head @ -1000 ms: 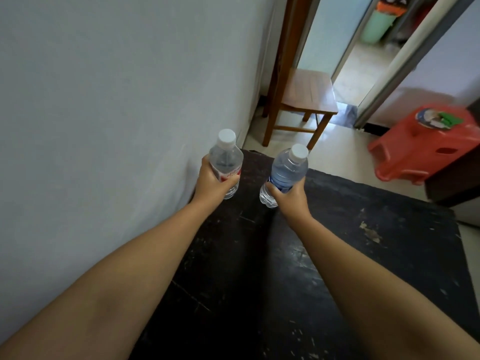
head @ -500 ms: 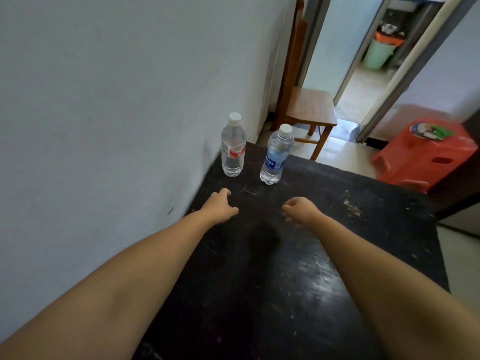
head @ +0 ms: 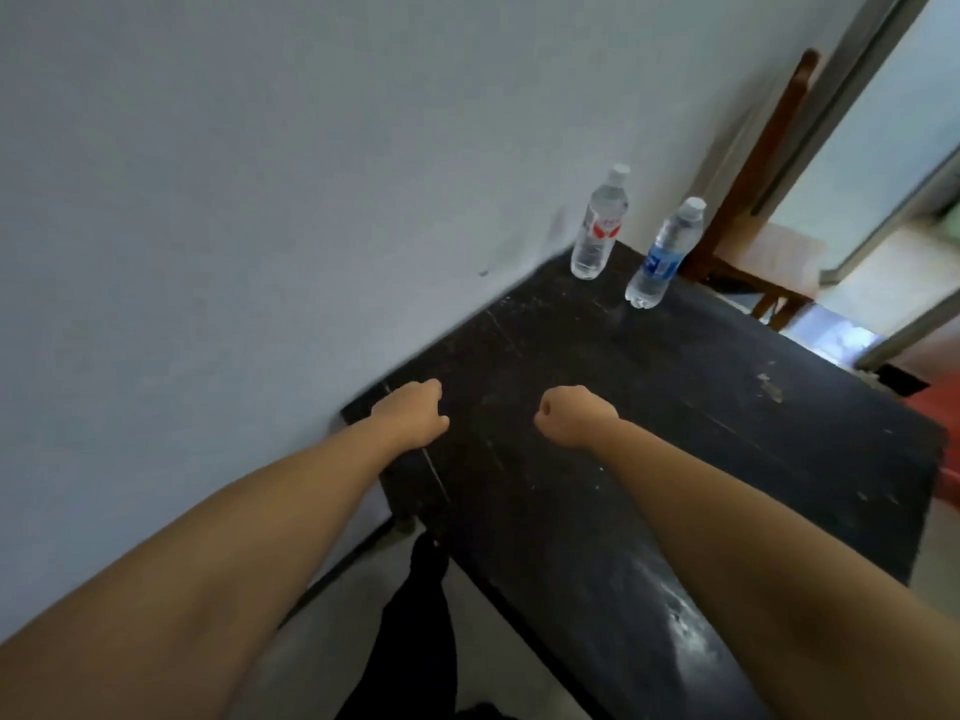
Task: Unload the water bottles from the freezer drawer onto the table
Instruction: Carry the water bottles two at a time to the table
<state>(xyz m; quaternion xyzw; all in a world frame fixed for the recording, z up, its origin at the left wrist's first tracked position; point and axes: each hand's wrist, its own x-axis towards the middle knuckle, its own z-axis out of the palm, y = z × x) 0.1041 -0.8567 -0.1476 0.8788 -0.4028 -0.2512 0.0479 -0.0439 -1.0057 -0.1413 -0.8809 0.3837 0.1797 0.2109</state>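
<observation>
- The left hand (head: 413,415) hangs above the bench's near-left corner, close to the wall; its fingers are curled loosely and it holds nothing.
- The right hand (head: 574,415) hangs beside it, over the near part of the bench (head: 675,407), curled into a loose fist, also with nothing in it.
- Both hands are well apart from the bottles, so the set-down of this pair looks done; the step in hand is judged to be the trip to the freezer drawer for more. The drawer is not in view, so how many bottles remain cannot be told.
- The red-labelled bottle (head: 597,226) stands upright at the far-left corner of the bench, near the wall.
- The blue-labelled bottle (head: 662,257) stands upright just to its right, close to the far edge, with a gap between the two.
- To do the next step well, the person should turn away without brushing the bench, since the blue-labelled bottle near the far edge could tip off if the bench is jolted.
- Bottles from a freezer are likely cold and may be slick, so each should be gripped round the body, not the cap.
- The next pair would sit best nearer the middle, leaving the corner pair undisturbed.
- Beyond the far edge stands a wooden chair (head: 769,241) by a doorway.
</observation>
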